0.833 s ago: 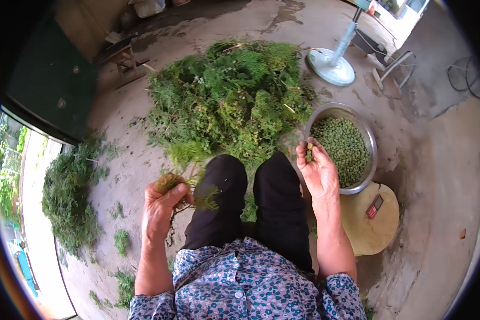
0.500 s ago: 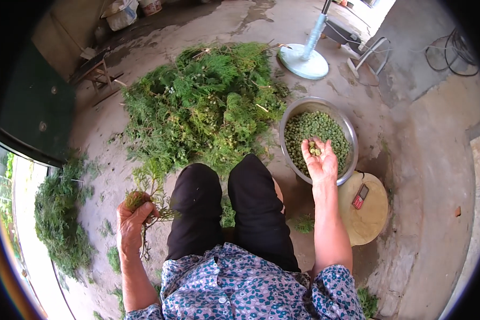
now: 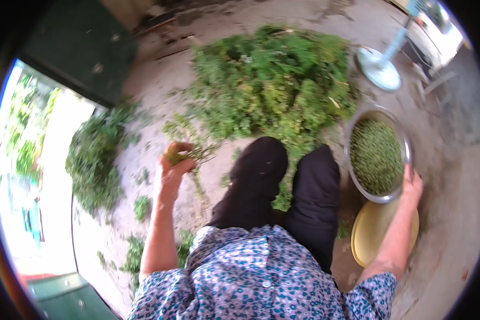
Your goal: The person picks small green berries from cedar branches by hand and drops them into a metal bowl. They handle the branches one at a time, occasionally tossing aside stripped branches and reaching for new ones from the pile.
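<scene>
My left hand (image 3: 177,159), raised left of my knees, is closed around a leafy green conifer sprig (image 3: 197,148). Its thin stems hang below the fingers. On my right is a round steel bowl (image 3: 351,169), with many small green cones (image 3: 377,157) inside. My right hand (image 3: 412,184) is at the bowl's near right rim, fingers closed over the edge; motion blurs them and partly hides the grip. Beyond my knees lies a large heap of cut conifer branches (image 3: 272,80).
A smaller branch pile (image 3: 96,154) lies at the left by the bright doorway. Below the bowl stands a round yellowish stool (image 3: 376,240), partly behind my right forearm. A pale blue fan base (image 3: 380,69) is at the far right, and a dark green door (image 3: 85,48) at the far left.
My right hand has gone from palm up over the bowl, holding several cones, to the bowl's rim; no cones show in it. My left hand keeps the sprig. The view has turned left.
</scene>
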A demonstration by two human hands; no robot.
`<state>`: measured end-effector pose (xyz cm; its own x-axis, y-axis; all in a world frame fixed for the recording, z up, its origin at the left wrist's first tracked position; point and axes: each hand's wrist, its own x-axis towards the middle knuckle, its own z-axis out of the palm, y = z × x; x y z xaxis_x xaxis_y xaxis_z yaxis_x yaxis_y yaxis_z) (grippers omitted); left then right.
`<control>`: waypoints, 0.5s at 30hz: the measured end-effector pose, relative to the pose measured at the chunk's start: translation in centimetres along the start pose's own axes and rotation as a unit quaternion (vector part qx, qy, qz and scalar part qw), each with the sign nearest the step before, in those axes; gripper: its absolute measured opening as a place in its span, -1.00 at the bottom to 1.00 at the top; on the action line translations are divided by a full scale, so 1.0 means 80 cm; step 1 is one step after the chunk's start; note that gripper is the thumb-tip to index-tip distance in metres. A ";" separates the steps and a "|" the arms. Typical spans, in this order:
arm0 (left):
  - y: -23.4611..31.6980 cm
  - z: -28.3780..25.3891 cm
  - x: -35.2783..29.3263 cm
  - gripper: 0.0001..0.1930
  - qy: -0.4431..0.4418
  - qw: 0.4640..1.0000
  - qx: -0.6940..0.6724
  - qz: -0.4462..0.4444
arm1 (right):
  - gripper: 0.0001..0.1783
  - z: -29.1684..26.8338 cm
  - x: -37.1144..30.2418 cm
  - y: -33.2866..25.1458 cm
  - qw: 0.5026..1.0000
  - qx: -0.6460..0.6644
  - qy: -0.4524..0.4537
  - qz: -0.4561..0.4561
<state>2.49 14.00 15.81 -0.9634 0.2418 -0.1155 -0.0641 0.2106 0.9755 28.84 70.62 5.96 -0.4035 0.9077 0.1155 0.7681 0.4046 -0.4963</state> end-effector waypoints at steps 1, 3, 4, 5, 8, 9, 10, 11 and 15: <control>-0.005 -0.006 0.000 -0.71 0.008 0.998 -0.059 0.013 | -0.47 0.003 0.007 0.021 0.997 0.053 -0.035 -0.042; -0.017 -0.016 0.000 -0.66 0.030 0.993 -0.111 0.021 | -0.54 0.013 0.004 0.005 0.999 0.022 -0.022 -0.023; -0.019 -0.020 -0.001 -0.63 0.041 0.990 -0.136 0.022 | -0.60 0.029 0.021 0.008 0.897 0.412 0.011 0.160; -0.022 -0.023 -0.002 -0.60 0.048 0.986 -0.161 0.023 | -0.64 0.038 0.029 -0.007 0.618 0.716 0.037 0.322; -0.028 -0.031 -0.003 -0.60 0.071 0.979 -0.188 -0.013 | -0.68 0.062 0.009 -0.057 0.717 0.654 -0.081 0.227; -0.028 -0.032 -0.002 -0.62 0.082 0.974 -0.209 -0.040 | -0.69 0.066 -0.010 -0.097 0.724 0.652 -0.132 0.185; -0.030 -0.035 0.000 -0.66 0.089 0.971 -0.215 -0.054 | -0.70 0.071 -0.025 -0.131 0.714 0.659 -0.191 0.138; -0.034 -0.040 0.003 -0.66 0.096 0.970 -0.218 -0.055 | -0.71 0.072 -0.042 -0.166 0.702 0.662 -0.246 0.092; -0.060 -0.063 0.011 -0.75 0.110 0.939 -0.316 -0.075 | -0.77 0.072 -0.133 -0.318 0.750 0.570 -0.335 0.017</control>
<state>0.63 8.44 11.99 -0.9572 0.0372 -0.2870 -0.2778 -0.3952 0.8756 10.75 50.00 12.44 -0.8465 0.5003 -0.1821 0.0128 -0.3229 -0.9463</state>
